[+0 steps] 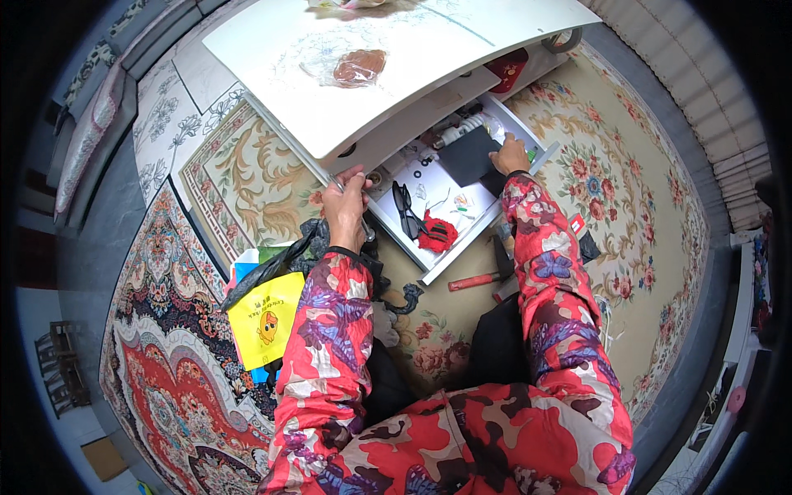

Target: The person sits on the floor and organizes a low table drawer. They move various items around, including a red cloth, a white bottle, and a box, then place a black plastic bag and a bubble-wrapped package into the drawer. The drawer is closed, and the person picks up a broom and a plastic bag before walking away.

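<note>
My left hand (345,210) is closed beside the white cabinet's (272,82) lower corner; what it grips, a silvery edge or piece, is unclear. My right hand (510,157) reaches into the pulled-out white drawer (437,266), fingers curled on a dark flat item (462,161). Inside lie black-framed glasses (406,210), a red knitted bundle (437,235), a white cylindrical object (460,128) and several small bits.
A yellow bag (264,318) and black plastic lie left of my forearm, on carpets (610,190). A red-handled tool (472,280) lies below the drawer. A wrapped brown item (359,66) sits on the cabinet top. A sofa (91,124) stands far left.
</note>
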`<state>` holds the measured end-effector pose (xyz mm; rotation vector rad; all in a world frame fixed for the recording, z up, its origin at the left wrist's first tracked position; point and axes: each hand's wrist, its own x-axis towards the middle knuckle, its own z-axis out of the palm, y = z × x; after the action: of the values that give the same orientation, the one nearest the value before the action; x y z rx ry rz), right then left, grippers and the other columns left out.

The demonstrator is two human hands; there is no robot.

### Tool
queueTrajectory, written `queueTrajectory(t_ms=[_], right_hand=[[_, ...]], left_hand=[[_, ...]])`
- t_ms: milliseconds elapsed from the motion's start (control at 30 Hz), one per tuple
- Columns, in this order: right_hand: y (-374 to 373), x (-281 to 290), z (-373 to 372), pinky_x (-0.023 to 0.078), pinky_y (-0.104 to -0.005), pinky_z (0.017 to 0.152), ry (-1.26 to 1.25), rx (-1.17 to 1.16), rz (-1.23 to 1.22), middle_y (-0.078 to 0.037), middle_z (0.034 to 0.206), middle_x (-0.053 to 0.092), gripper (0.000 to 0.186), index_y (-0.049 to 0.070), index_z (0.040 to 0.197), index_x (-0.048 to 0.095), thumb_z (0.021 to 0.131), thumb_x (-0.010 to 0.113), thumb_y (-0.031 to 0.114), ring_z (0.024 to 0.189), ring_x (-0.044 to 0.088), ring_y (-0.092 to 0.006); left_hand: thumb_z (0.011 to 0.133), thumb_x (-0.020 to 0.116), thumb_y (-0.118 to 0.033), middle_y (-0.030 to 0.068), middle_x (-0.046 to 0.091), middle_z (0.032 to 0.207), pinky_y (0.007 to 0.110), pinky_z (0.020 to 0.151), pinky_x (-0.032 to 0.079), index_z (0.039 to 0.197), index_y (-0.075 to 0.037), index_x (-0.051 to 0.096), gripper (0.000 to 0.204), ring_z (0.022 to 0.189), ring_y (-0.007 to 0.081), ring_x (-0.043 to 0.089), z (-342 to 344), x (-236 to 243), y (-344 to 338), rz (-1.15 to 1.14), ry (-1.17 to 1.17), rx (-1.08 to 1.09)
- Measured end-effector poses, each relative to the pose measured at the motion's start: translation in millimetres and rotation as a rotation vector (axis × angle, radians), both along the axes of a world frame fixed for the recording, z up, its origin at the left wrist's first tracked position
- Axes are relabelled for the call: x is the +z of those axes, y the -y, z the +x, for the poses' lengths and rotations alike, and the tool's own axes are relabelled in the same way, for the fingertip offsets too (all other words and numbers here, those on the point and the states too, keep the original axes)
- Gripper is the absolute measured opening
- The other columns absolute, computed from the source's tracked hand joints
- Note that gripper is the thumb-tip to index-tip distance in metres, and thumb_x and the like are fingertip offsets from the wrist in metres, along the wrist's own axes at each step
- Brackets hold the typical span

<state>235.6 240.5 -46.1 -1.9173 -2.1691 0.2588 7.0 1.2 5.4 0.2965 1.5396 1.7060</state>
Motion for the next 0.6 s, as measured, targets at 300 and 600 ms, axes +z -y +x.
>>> queueTrajectory(t_ms=[300, 600], right_hand=[[28, -28, -37, 0.051, -0.0343, 0.066, 0.222, 0.680, -0.901, -0.009, 0.079, 0.066, 0.045, 0.003, 0.097, 0.065, 0.064, 0.079, 0.031, 0.072, 0.063, -0.0206], [77, -45, -68, 0.050, -0.0347, 0.074, 0.436, 0.931, -0.964, -0.013, 0.093, 0.068, 0.068, -0.004, 0.098, 0.067, 0.053, 0.083, 0.045, 0.082, 0.064, -0.0236]], left_hand=[[0.087, 0.055, -0.013, 0.0016, 0.061, 0.078, 0.019, 0.047, 0.035, 0.109, -0.003, 0.060, 0.025, 0.055, 0.0054, 0.046, 1, 2, -1, -0.028, -0.024, -0.019], [0.086, 0.056, -0.011, 0.0025, 0.062, 0.074, 0.019, 0.046, 0.036, 0.107, 0.000, 0.060, 0.025, 0.052, 0.0053, 0.046, 1, 5, -2, 0.000, -0.013, -0.005]])
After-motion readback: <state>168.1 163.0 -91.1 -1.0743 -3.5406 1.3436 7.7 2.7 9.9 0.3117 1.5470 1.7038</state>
